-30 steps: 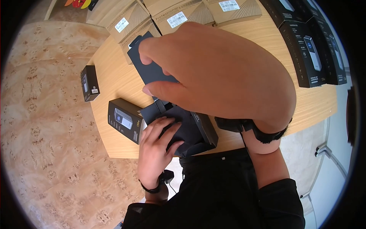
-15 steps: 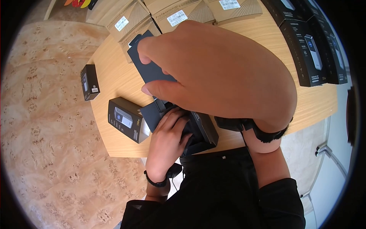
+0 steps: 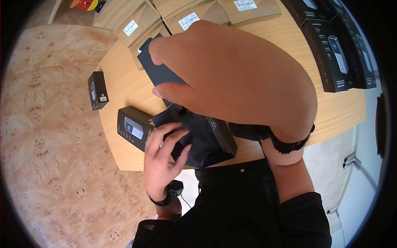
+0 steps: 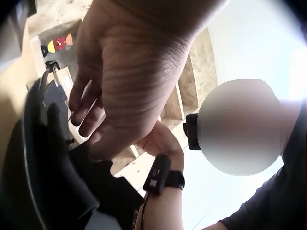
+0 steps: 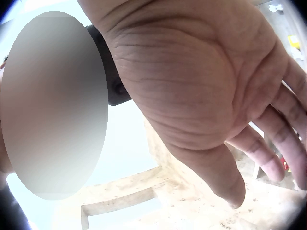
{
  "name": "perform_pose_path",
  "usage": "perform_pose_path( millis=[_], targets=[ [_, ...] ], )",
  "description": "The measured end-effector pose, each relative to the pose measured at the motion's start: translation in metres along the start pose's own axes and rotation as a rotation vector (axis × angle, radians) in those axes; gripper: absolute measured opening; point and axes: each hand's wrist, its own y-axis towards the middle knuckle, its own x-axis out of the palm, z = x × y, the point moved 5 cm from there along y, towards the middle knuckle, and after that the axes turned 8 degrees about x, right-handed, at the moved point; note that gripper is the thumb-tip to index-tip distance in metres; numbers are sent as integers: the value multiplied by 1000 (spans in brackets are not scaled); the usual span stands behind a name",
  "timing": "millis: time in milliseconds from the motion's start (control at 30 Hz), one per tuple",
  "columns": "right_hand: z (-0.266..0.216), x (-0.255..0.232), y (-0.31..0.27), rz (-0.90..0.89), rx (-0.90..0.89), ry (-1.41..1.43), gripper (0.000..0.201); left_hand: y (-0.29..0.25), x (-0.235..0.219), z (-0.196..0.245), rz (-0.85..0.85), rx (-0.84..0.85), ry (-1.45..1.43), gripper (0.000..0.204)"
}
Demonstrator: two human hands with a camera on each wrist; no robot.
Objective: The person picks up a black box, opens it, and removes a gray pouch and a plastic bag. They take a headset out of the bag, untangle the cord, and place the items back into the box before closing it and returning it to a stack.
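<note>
An opened black box (image 3: 223, 144) sits at the table's near edge, with dark, soft-looking material (image 3: 198, 134) inside it. My left hand (image 3: 161, 161) hovers at the box's left side, fingers spread and slightly bent, gripping nothing. My right hand (image 3: 240, 78) reaches across above a long dark panel (image 3: 159, 70) beyond the box; its thumb and fingers are apart, and whether they touch the panel cannot be told. In the right wrist view the right hand (image 5: 206, 86) shows an empty palm. The left hand (image 4: 124, 81) hangs with loose fingers in the left wrist view.
A printed black box (image 3: 132, 128) lies just left of the opened box, with a smaller one (image 3: 98, 91) at the table's left edge. Brown cartons (image 3: 188, 20) line the far side. Black printed boxes (image 3: 331, 58) stand at the right.
My left hand moved into the opened box, then back out to the left, its fingers now spread more. The right hand has barely moved.
</note>
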Motion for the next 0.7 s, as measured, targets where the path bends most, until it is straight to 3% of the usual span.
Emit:
perform_pose_path(
  millis=[133,233,700],
  targets=[
    [2,-1,-1,8,3,1,26,-6,-5,-3,-113,-80,-1,46],
    [1,-2,-2,15,3,3,25,-2,7,-3,-174,-6,-18,47],
    [2,-2,-2,14,6,-1,24,22,43,1,-182,-38,-82,48]
  ],
)
